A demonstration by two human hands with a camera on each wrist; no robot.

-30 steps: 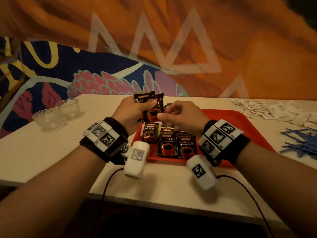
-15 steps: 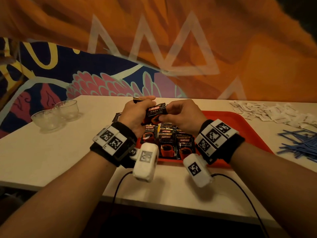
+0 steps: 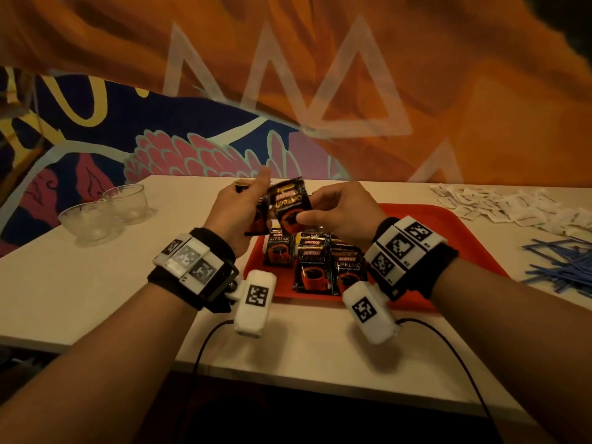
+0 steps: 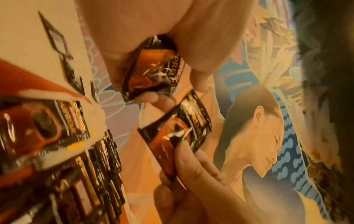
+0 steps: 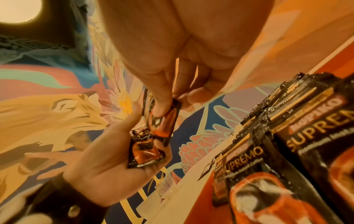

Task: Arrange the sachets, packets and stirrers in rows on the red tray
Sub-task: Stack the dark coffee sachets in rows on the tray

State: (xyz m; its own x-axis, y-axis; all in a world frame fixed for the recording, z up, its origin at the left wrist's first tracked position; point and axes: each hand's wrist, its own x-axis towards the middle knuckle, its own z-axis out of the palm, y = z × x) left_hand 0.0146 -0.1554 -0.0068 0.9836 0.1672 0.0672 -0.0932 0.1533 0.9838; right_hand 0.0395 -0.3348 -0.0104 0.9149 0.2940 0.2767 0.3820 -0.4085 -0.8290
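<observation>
Mid-handoff above the red tray [image 3: 448, 219] at its ten o'clock corner: Kopiko Supremo coffee packet [image 3: 290, 205] pinched by right hand [image 3: 339, 213]; spare packet [image 5: 143, 150] cupped in left hand [image 3: 238, 213]. Judged the packet-row step; called next for laying it squarely beside the packets on the tray [image 3: 315, 267].

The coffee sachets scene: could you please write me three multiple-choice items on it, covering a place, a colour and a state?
1. Where do the blue stirrers lie?
A. on the table right of the red tray
B. in a glass bowl
C. on the tray

2. What colour are the loose sugar packets?
A. black
B. white
C. green

3. What is the right hand doing?
A. resting flat on the table
B. pinching a coffee sachet
C. holding a stirrer

Answers: 1 A, the head view shows them heaped on the table beyond the tray's right edge. 2 B, the pile is white. 3 B, thumb and fingers pinch the sachet's lower edge; the left hand grips other sachets.
</observation>
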